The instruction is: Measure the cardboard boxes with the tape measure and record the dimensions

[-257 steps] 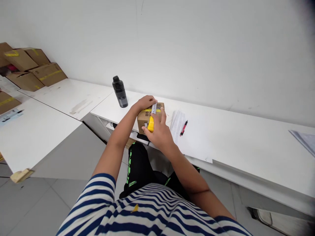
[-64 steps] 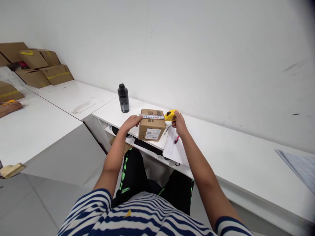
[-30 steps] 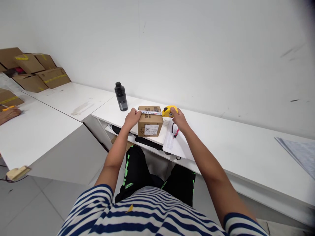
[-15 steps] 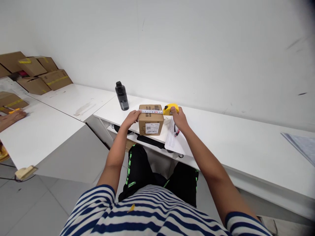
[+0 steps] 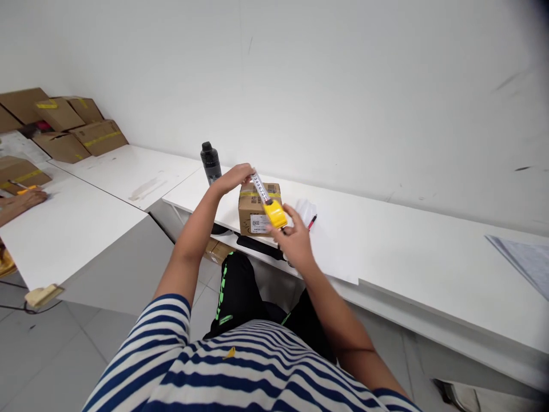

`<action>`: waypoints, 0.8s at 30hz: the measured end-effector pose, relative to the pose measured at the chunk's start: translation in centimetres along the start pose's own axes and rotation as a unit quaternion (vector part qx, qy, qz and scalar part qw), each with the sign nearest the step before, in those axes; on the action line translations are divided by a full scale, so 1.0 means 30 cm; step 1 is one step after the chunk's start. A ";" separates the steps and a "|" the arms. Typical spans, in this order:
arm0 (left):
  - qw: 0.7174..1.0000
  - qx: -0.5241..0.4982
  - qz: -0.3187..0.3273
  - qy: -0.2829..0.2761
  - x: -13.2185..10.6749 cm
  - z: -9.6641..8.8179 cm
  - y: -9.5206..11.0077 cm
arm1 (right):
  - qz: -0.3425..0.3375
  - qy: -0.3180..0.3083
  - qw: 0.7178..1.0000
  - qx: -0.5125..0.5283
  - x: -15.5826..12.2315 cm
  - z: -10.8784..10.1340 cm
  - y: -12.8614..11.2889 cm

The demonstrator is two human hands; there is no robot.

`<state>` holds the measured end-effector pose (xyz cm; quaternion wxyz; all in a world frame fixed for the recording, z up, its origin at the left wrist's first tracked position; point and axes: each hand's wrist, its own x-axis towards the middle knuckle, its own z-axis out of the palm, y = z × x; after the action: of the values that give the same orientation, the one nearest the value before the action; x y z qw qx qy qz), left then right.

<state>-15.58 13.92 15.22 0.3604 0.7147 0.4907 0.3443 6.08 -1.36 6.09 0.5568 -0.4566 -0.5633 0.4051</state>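
Above the desk (image 5: 398,240), a tape measure (image 5: 275,214) slants from the right hand (image 5: 297,242).

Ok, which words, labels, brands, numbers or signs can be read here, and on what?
"3 4 5 6": on the tape measure's blade; other digits blurred.
Small carton: printed characters, too blurred.
White label on its front: too small.
Black bottle: lettering partly hidden, unreadable.
Papers at far right: too blurred.
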 end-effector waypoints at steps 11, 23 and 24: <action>0.987 0.153 -0.033 0.024 0.161 0.062 -0.133 | -0.027 -0.007 0.999 -0.034 -0.098 0.171 0.052; 0.959 0.283 0.003 -0.008 0.086 0.106 -0.122 | -0.054 0.001 0.982 -0.180 -0.028 0.140 0.014; 0.960 0.278 0.004 -0.005 0.080 0.109 -0.124 | -0.054 0.001 0.981 -0.185 -0.031 0.142 0.015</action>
<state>-13.82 16.57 10.74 0.1486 0.7905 0.5625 0.1915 1.83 -1.92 5.20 0.4841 -0.5215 -0.6516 0.2629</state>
